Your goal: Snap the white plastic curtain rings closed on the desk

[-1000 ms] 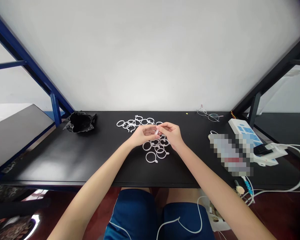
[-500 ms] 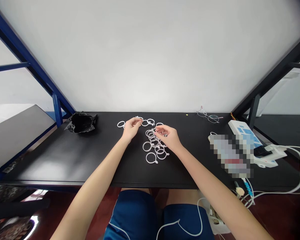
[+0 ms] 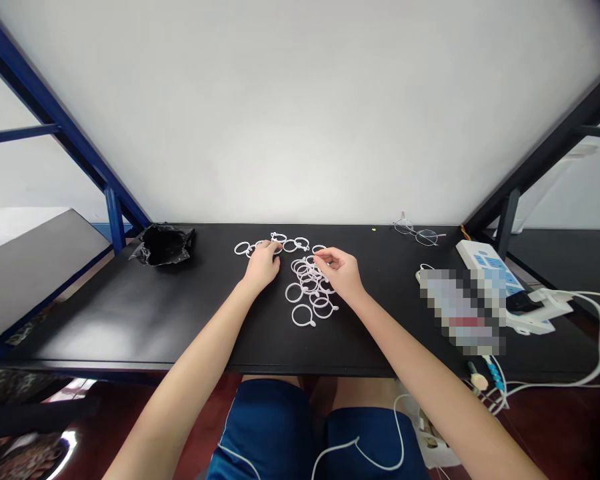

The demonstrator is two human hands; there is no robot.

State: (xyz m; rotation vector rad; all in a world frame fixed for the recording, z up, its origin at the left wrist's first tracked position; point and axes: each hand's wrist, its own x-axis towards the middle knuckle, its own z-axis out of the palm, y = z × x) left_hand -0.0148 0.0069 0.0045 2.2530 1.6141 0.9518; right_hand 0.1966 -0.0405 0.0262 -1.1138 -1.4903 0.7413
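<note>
I am holding my left hand [image 3: 263, 263] and right hand [image 3: 344, 273] low, presumably because the thin, white, plastic-looking rings [image 3: 305, 289] are lying flat on the black bench [image 3: 205, 313], though I cannot tell whether my fingers [image 3: 331, 253] are gripping any.

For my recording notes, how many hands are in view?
2: the left hand over the farther rings, the right hand at the nearer rings; no others show.
</note>
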